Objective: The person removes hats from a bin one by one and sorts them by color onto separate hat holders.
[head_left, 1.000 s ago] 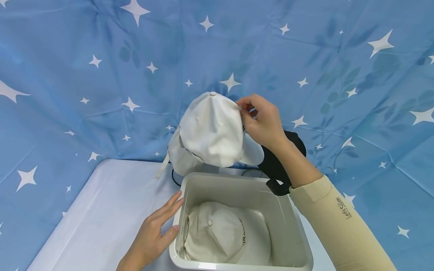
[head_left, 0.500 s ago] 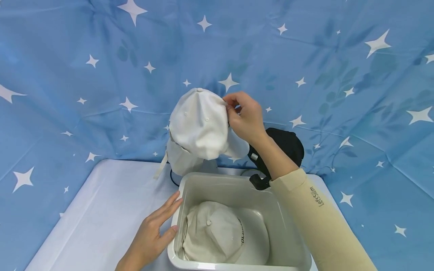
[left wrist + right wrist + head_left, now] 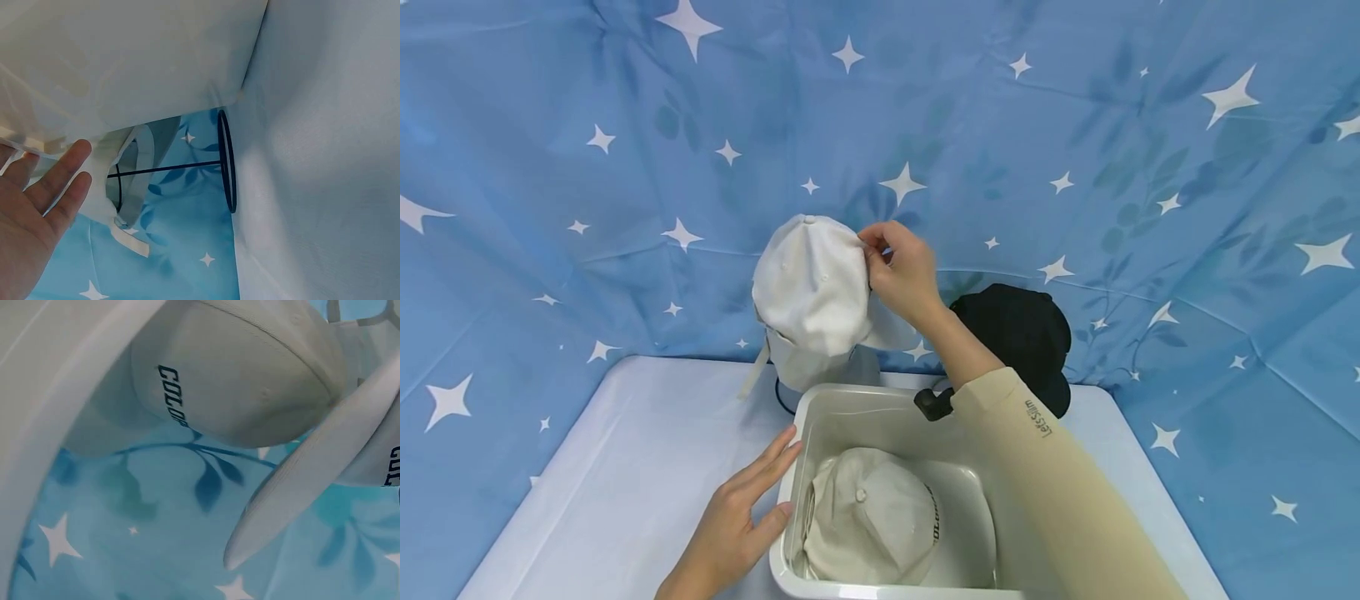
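Observation:
My right hand (image 3: 902, 267) pinches a white baseball cap (image 3: 811, 287) by the edge of its crown near the brim. That cap overlaps a second white cap (image 3: 805, 364), which sits on a stand behind the bin with its strap hanging at the left. In the right wrist view the lower cap (image 3: 244, 375) shows dark lettering, and the held cap's brim (image 3: 312, 475) slants beside it. My left hand (image 3: 730, 517) rests with straight fingers against the left rim of a light grey plastic bin (image 3: 786, 533). Inside the bin lies an off-white cap (image 3: 880, 517) with dark lettering, brim to the right.
A black cap (image 3: 1018, 333) stands behind the bin at the right, partly covered by my right forearm. A thin black wire stand (image 3: 169, 167) with a round base supports the lower white cap. A blue star-patterned cloth (image 3: 1075, 125) hangs behind the white table (image 3: 647, 467).
My right hand has carried the white cap leftward, raising it slightly and then lowering it over the cap on the stand. More of the black cap now shows. The left hand stays at the rim.

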`<action>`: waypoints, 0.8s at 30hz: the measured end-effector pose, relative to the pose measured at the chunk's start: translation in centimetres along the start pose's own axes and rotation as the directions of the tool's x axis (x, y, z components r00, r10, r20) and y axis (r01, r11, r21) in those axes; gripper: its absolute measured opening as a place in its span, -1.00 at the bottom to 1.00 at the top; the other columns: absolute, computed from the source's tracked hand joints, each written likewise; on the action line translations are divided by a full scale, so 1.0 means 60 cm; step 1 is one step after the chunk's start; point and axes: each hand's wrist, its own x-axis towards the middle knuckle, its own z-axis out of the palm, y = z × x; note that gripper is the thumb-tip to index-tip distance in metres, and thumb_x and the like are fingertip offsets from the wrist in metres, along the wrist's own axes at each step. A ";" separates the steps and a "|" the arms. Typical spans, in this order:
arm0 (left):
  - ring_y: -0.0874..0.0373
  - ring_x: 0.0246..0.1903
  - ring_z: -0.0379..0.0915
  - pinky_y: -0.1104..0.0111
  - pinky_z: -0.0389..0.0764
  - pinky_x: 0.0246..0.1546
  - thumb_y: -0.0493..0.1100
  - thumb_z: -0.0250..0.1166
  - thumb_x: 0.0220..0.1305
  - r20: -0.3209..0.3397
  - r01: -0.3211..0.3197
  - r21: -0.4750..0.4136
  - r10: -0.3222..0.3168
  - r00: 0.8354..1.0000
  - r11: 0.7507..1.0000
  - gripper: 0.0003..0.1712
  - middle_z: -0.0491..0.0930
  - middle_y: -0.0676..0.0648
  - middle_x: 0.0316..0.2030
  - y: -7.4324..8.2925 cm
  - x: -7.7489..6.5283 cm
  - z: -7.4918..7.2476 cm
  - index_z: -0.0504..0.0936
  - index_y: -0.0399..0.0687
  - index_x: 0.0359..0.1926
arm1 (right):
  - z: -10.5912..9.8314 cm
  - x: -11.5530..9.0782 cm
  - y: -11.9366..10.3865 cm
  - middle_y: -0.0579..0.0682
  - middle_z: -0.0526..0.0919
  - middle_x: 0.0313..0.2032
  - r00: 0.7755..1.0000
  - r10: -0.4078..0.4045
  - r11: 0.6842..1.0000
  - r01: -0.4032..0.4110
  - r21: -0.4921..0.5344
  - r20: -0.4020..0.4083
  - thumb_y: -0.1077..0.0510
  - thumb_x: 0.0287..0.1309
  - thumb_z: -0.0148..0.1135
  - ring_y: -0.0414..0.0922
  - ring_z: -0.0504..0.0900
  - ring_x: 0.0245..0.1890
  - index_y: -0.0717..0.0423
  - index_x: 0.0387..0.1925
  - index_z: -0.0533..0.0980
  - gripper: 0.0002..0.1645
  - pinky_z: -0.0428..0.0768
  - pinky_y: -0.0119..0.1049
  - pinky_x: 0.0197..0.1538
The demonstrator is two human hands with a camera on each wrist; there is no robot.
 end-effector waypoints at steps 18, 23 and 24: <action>0.07 0.43 0.37 0.59 0.22 0.39 -0.37 0.32 0.25 -0.004 0.003 -0.004 -0.003 1.000 1.000 -0.24 0.31 -0.14 0.53 0.001 0.000 -0.002 0.46 -0.13 0.49 | 0.048 -0.037 0.029 0.17 0.72 -0.19 0.985 0.134 0.991 -0.135 -0.001 0.106 0.41 0.40 0.19 0.04 0.70 -0.17 0.28 -0.08 0.68 -0.82 0.70 -0.17 -0.16; 0.06 0.42 0.38 0.59 0.23 0.39 -0.37 0.31 0.25 -0.006 -0.003 -0.001 0.003 1.000 1.000 -0.24 0.32 -0.14 0.53 -0.001 0.000 0.000 0.46 -0.12 0.49 | 0.054 -0.050 0.039 0.14 0.74 -0.21 0.978 0.172 0.985 -0.169 -0.035 0.122 0.39 0.39 0.22 0.02 0.71 -0.21 0.25 -0.10 0.70 -0.82 0.70 -0.17 -0.18; 0.07 0.42 0.38 0.59 0.23 0.39 -0.36 0.31 0.25 -0.005 -0.001 0.000 0.001 1.000 1.000 -0.24 0.32 -0.13 0.53 -0.001 0.000 0.000 0.46 -0.11 0.49 | 0.055 -0.053 0.041 0.14 0.74 -0.21 0.975 0.181 0.983 -0.177 -0.041 0.126 0.38 0.39 0.22 0.02 0.71 -0.22 0.25 -0.11 0.70 -0.82 0.70 -0.18 -0.18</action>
